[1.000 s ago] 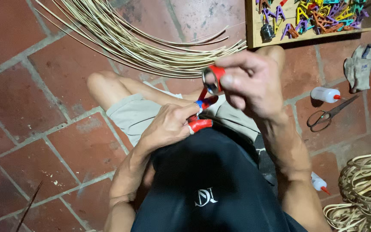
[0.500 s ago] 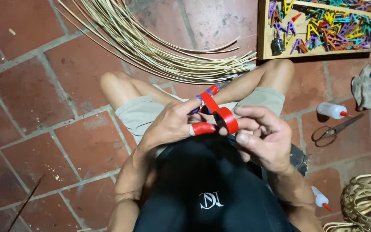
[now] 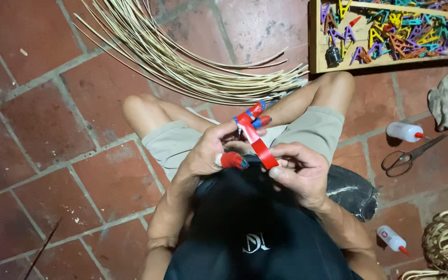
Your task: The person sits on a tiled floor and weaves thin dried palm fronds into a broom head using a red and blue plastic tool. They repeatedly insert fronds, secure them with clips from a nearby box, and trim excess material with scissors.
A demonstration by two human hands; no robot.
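Your right hand (image 3: 299, 173) pinches the red tape (image 3: 259, 144), stretched over your lap from your left hand (image 3: 211, 150), whose curled fingers wear tape; cane strips (image 3: 182, 67) lie beyond.

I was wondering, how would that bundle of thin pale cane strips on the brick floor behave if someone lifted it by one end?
The cane strips are long, thin and already curve across the brick floor, so they would probably droop and spring rather than stay stiff. They fan apart at the far end, so the bundle would likely splay. It is probably light for its size.
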